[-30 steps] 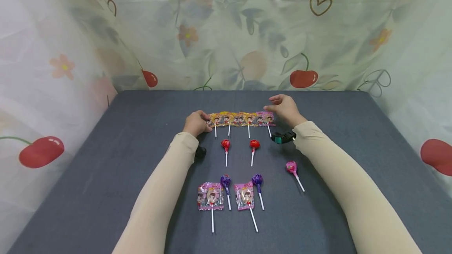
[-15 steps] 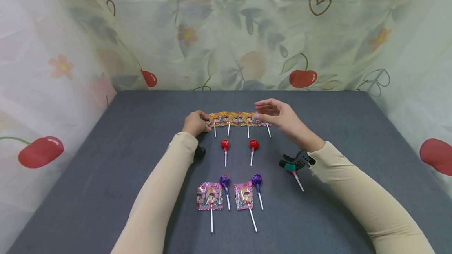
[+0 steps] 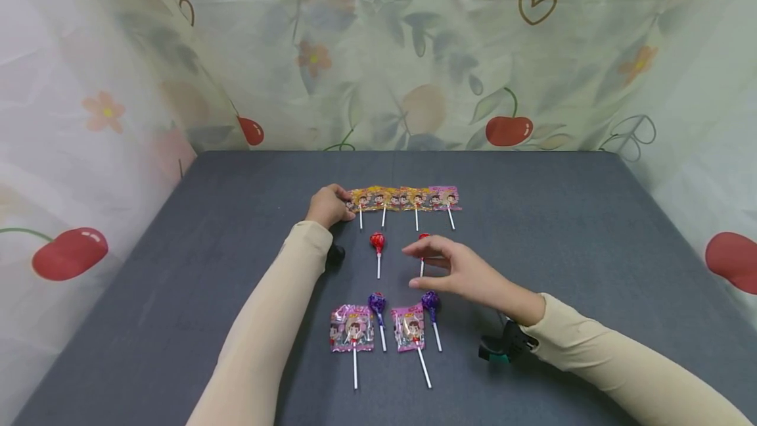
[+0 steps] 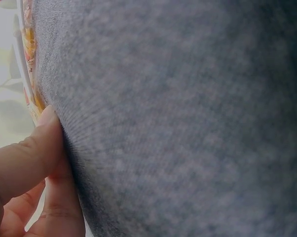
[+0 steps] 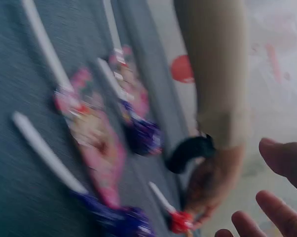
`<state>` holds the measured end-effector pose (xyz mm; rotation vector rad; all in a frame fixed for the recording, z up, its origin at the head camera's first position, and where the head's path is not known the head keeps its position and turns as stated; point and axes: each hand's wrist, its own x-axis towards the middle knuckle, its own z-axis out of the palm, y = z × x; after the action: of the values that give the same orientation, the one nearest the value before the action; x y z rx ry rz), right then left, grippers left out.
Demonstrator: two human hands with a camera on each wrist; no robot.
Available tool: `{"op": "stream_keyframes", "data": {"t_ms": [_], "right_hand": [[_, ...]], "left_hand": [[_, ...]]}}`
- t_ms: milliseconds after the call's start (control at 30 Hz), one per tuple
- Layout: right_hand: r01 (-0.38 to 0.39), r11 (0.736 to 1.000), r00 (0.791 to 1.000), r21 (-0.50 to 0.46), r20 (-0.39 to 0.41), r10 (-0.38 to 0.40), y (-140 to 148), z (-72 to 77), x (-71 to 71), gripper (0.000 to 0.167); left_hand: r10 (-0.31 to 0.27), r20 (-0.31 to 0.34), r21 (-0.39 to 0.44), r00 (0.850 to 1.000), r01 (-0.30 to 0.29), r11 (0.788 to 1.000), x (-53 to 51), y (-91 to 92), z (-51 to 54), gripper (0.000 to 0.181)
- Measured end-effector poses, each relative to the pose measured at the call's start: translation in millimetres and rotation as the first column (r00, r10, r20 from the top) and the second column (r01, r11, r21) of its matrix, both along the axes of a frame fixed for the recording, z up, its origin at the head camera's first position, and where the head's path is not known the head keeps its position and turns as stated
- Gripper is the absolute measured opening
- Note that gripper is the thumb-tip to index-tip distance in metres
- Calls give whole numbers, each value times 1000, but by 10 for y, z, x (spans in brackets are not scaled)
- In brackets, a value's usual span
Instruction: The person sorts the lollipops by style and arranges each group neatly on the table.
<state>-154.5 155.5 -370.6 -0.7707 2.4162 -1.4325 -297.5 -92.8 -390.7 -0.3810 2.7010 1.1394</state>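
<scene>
My left hand [image 3: 331,206] is at the left end of a row of flat lollipops in printed wrappers, its thumb and fingers on the edge of the end yellow-wrapped lollipop [image 3: 361,200]. The left wrist view shows the thumb [image 4: 37,153] against that wrapper. My right hand [image 3: 464,271] is in the air with fingers spread and nothing between them. It partly covers a red round lollipop [image 3: 424,236]. Just nearer lies a purple round lollipop [image 3: 431,301]. A pink-wrapped lollipop [image 3: 445,198] ends the row at the right.
Another red lollipop [image 3: 377,242] lies left of the right hand. Nearer are a second purple lollipop [image 3: 377,302] and two flat pink-wrapped lollipops, one left [image 3: 351,329] and one right [image 3: 408,329]. A printed curtain [image 3: 378,71] surrounds the dark table [image 3: 177,294].
My right hand has left the row's right end and come nearer, over the red lollipop. The right arm now hides the pink round lollipop seen earlier. My left hand stays put.
</scene>
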Motion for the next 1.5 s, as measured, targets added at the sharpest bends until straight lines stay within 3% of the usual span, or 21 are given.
{"op": "stream_keyframes", "data": {"t_ms": [233, 533, 933, 1200, 1500], "right_hand": [[-108, 977, 992, 181, -49, 119, -37, -127, 158, 50], [-195, 926, 965, 322, -106, 240, -51, -255, 181, 49], [-193, 859, 954, 474, -115, 277, -85, -294, 213, 62], [-188, 851, 955, 490, -109, 274, -126, -272, 178, 61], [-181, 888, 971, 422, -64, 229, -141, -180, 125, 56]], "left_hand": [[10, 4, -6, 1000, -10, 1000, -24, 8, -17, 39], [15, -6, 7, 1000, -15, 1000, -1, 8, -13, 38], [10, -5, 5, 1000, -10, 1000, 12, 10, -12, 38], [10, 1, 5, 1000, -10, 1000, -5, -5, -22, 38], [11, 5, 12, 1000, -11, 1000, -5, -2, -10, 38]]}}
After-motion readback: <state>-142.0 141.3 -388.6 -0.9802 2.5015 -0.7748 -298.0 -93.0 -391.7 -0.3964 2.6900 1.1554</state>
